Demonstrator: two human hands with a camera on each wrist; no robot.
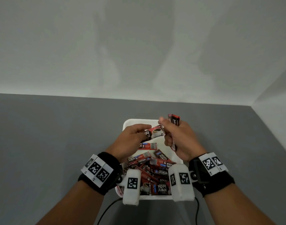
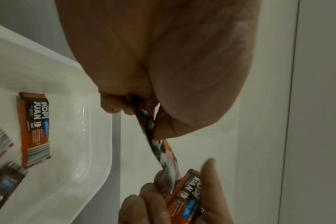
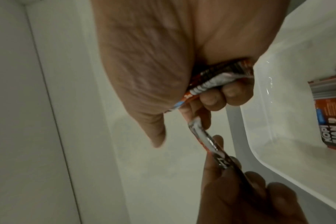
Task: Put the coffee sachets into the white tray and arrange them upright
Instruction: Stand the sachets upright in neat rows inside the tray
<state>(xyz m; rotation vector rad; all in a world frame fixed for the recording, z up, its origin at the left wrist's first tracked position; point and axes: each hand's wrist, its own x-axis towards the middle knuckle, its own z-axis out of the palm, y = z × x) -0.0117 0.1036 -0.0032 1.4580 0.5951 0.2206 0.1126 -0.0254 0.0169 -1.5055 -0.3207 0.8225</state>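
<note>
Left hand point(image 1: 131, 138) pinches one flat red-and-black foil coffee sachet point(image 1: 155, 132) by its end; right hand point(image 1: 179, 140) clenches small upright bundle of same sachets point(image 1: 174, 120), fingertips meeting passed sachet's far end. Judged best: align new sachet with bundle before release. Below grips: white plastic tray point(image 1: 127, 123), loose sachets heaped flat at near end.

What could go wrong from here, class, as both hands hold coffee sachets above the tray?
1. The right hand already grips a small bundle of red-and-black sachets; taking the sachet the left hand holds out may loosen one.
2. The loose pile of sachets lying flat in the white plastic tray could crowd the bare far end and topple upright ones.
</note>
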